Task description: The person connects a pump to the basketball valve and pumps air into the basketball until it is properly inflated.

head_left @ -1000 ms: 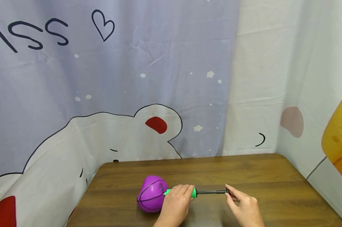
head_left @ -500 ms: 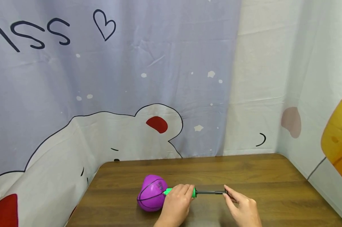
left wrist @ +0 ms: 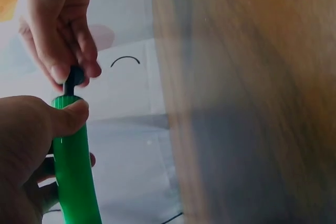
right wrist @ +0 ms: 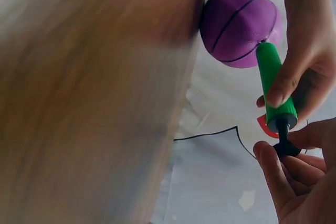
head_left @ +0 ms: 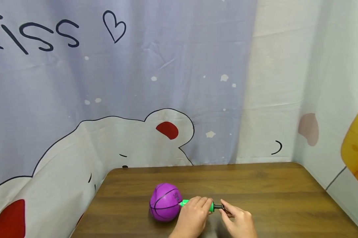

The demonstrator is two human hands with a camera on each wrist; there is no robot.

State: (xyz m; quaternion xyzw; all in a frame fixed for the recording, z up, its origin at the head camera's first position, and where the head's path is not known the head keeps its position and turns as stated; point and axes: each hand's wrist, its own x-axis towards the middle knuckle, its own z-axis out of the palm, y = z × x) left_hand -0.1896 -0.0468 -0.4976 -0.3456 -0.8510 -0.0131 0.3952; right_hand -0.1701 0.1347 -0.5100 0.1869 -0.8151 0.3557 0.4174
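A purple ball (head_left: 164,202) with black seam lines rests on the wooden table, its upper side slightly uneven. From its right side juts a green hand pump (right wrist: 269,64), its tip meeting the ball. My left hand (head_left: 193,215) grips the pump's green barrel, thumb along it in the left wrist view. At the barrel's other end my right hand (head_left: 239,220) pinches the black handle (right wrist: 287,149) between thumb and fingers. Only a short piece of black rod (left wrist: 69,88) shows between barrel and handle. The left hand covers the barrel's middle in the head view.
The brown wooden table (head_left: 271,185) has rounded far corners. Behind it and along both sides hangs a printed curtain (head_left: 167,59) with cartoon bears, a heart and lettering.
My right hand has moved left, pushing the pump's black rod most of the way into the barrel. The ball looks rounder than before. The head view has shifted slightly.
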